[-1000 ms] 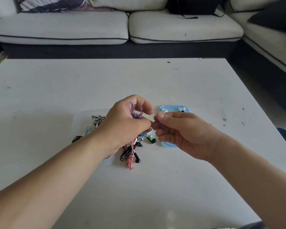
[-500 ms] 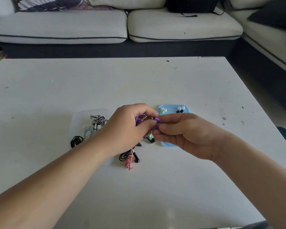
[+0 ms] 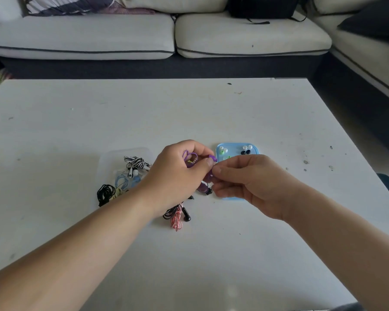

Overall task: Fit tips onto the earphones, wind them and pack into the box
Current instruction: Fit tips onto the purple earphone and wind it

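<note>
Two hands met over the table (image 3: 189,108) on my feed, both on the purple earphones (image 3: 190,159). Left hand (image 3: 177,176) had its fingers curled round the wound loop of cable, w/ thumb & forefinger pinching at the top end. Right hand (image 3: 249,182) pinched the same set just beside the left thumb, thumb tip against forefinger.

I saw the purple set held up off the table, btwn the clear box (image 3: 126,152) on the left & the blue lid (image 3: 255,151) on the right. Its loop stood roughly upright, opening toward me. A purple bud end poked out to the right, toward the lid. Below the pinch a purple strand hung down & slightly left, long axis approx top-to-bottom on screen. I couldn't tell if a tip was on the bud; too small.

Tips (image 3: 247,147) lay loose on the lid: white & dark ones at its far right corner, greenish ones nearer the far left. Box held a zebra-striped set (image 3: 136,162) & a light blue set (image 3: 124,181). Black coil (image 3: 106,194) lay at the box's near edge; in or out, I couldn't tell. Red-white set (image 3: 177,218) lay on the table by the left wrist, a black earbud (image 3: 186,217) just beside it. Sofa (image 3: 99,34) ran along the far side.
</note>
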`<control>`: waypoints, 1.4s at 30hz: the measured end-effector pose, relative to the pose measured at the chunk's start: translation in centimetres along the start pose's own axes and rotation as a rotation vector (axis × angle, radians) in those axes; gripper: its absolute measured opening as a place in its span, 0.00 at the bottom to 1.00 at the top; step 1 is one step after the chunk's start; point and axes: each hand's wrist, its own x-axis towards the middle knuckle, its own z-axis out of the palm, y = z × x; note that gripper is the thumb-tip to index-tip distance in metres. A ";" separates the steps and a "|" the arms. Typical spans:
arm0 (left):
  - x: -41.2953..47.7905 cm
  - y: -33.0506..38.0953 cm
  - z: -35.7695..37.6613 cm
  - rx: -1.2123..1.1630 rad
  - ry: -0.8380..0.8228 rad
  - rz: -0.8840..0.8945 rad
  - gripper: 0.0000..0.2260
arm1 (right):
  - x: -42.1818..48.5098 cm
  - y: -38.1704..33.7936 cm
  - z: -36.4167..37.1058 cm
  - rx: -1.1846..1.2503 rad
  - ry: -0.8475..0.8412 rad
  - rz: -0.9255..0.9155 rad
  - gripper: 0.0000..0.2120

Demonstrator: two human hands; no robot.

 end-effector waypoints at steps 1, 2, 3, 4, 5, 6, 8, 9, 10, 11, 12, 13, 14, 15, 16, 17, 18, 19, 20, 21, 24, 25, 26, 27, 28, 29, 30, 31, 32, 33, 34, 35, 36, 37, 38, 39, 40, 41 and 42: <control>0.0 0.0 0.1 -0.001 0.000 0.000 0.04 | 0.0 0.1 0.1 -0.038 0.001 -0.015 0.04; 0.1 -0.1 0.2 0.006 0.001 0.003 0.04 | 0.0 0.2 0.2 -0.057 0.001 -0.022 0.04; 0.1 -0.2 0.1 0.018 0.004 0.006 0.04 | -0.1 0.2 0.2 -0.063 -0.004 -0.021 0.04; 0.2 -0.3 0.1 0.026 0.010 0.004 0.05 | -0.1 0.0 0.1 -0.068 -0.008 -0.012 0.04; 0.3 -0.4 0.1 0.023 0.018 -0.008 0.05 | -0.1 -0.2 -0.2 -0.084 0.004 -0.003 0.04; 0.4 -0.5 0.1 0.008 0.027 -0.027 0.06 | -0.1 -0.4 -0.6 -0.120 0.050 0.002 0.04; 0.7 -0.5 0.3 -0.030 0.046 -0.074 0.06 | 0.4 -0.7 -2.0 -0.273 0.240 -0.015 0.03; 0.9 -0.6 0.5 -0.039 0.050 -0.090 0.07 | 0.8 -0.7 -2.9 -0.361 0.347 -0.030 0.03; 1.1 -0.7 0.6 -0.035 0.054 -0.095 0.07 | 1.3 -0.5 -3.6 -0.431 0.431 -0.046 0.05; 1.2 -0.8 0.8 -0.029 0.053 -0.095 0.07 | 1.7 -0.3 -4.2 -0.480 0.487 -0.056 0.05; 1.3 -0.9 0.9 -0.025 0.054 -0.093 0.07 | 2.2 0.1 -4.6 -0.519 0.513 -0.058 0.06; 1.4 -1.0 1.1 -0.028 0.054 -0.097 0.07 | 2.7 0.5 -4.9 -0.555 0.518 -0.054 0.06; 1.5 -1.1 1.1 -0.027 0.057 -0.103 0.07 | 3.2 0.9 -5.0 -0.592 0.511 -0.050 0.05; 1.5 -1.2 1.2 -0.021 0.061 -0.109 0.07 | 3.8 1.2 -4.9 -0.631 0.502 -0.047 0.05; 1.5 -1.3 1.2 -0.014 0.064 -0.113 0.07 | 4.4 1.6 -4.8 -0.673 0.496 -0.048 0.06; 1.4 -1.3 1.1 -0.007 0.069 -0.116 0.07 | 4.9 1.8 -4.6 -0.715 0.495 -0.050 0.06; 1.4 -1.3 1.0 -0.004 0.073 -0.116 0.07 | 5.4 2.0 -4.5 -0.752 0.499 -0.056 0.06; 1.4 -1.2 0.9 -0.003 0.079 -0.116 0.07 | 6.0 2.2 -4.4 -0.787 0.505 -0.073 0.06; 1.4 -1.2 0.7 -0.005 0.084 -0.116 0.07 | 6.6 2.3 -4.3 -0.819 0.513 -0.098 0.06; 1.3 -1.1 0.5 -0.006 0.085 -0.116 0.07 | 7.2 2.5 -4.4 -0.848 0.521 -0.118 0.07; 1.3 -1.1 0.1 -0.010 0.073 -0.118 0.07 | 8.6 2.8 -4.5 -0.947 0.549 -0.136 0.10; 1.2 -1.2 -0.1 -0.011 0.066 -0.120 0.07 | 9.0 3.0 -4.5 -0.985 0.556 -0.135 0.09; 1.2 -1.2 -0.1 -0.010 0.060 -0.119 0.07 | 9.1 3.1 -4.5 -1.015 0.565 -0.134 0.09; 1.2 -1.2 -0.1 -0.008 0.055 -0.117 0.07 | 9.3 3.1 -4.5 -1.033 0.571 -0.134 0.08; 1.2 -1.3 -0.3 -0.006 0.051 -0.118 0.07 | 9.4 3.1 -4.3 -1.040 0.576 -0.135 0.07; 1.3 -1.3 -0.4 -0.008 0.046 -0.117 0.07 | 9.5 3.1 -4.2 -1.043 0.582 -0.136 0.07; 1.3 -1.2 -0.5 -0.018 0.046 -0.118 0.07 | 9.5 3.0 -4.1 -1.046 0.587 -0.134 0.07; 1.2 -1.2 -0.6 -0.031 0.046 -0.122 0.07 | 9.5 3.0 -4.0 -1.046 0.592 -0.129 0.07; 1.2 -1.0 -0.7 -0.044 0.047 -0.124 0.07 | 9.5 2.9 -4.0 -1.049 0.598 -0.130 0.08; 1.1 -0.9 -0.7 -0.052 0.046 -0.126 0.07 | 9.3 2.9 -4.0 -1.050 0.603 -0.131 0.07; 1.1 -0.7 -0.8 -0.054 0.050 -0.124 0.07 | 9.1 2.8 -3.9 -1.048 0.606 -0.141 0.07; 1.0 -0.5 -0.9 -0.050 0.053 -0.122 0.07 | 8.8 2.6 -3.8 -1.036 0.608 -0.153 0.06; 0.9 -0.3 -1.1 -0.045 0.061 -0.118 0.07 | 8.4 2.3 -3.5 -1.012 0.603 -0.168 0.06; 0.9 -0.2 -1.1 -0.044 0.068 -0.113 0.07 | 8.0 1.9 -3.2 -0.967 0.590 -0.184 0.05; 0.9 -0.1 -1.2 -0.043 0.074 -0.106 0.07 | 7.5 1.3 -2.7 -0.893 0.561 -0.200 0.04; 0.9 0.0 -1.2 -0.048 0.079 -0.099 0.07 | 6.9 0.7 -2.2 -0.776 0.515 -0.211 0.04; 0.9 0.1 -1.3 -0.062 0.082 -0.092 0.07 | 6.2 0.1 -1.5 -0.615 0.451 -0.217 0.03; 0.9 0.2 -1.4 -0.080 0.082 -0.088 0.07 | 5.4 -0.5 -0.9 -0.425 0.369 -0.212 0.02; 1.0 0.3 -1.5 -0.104 0.085 -0.081 0.08 | 4.6 -1.1 -0.4 -0.252 0.283 -0.206 0.01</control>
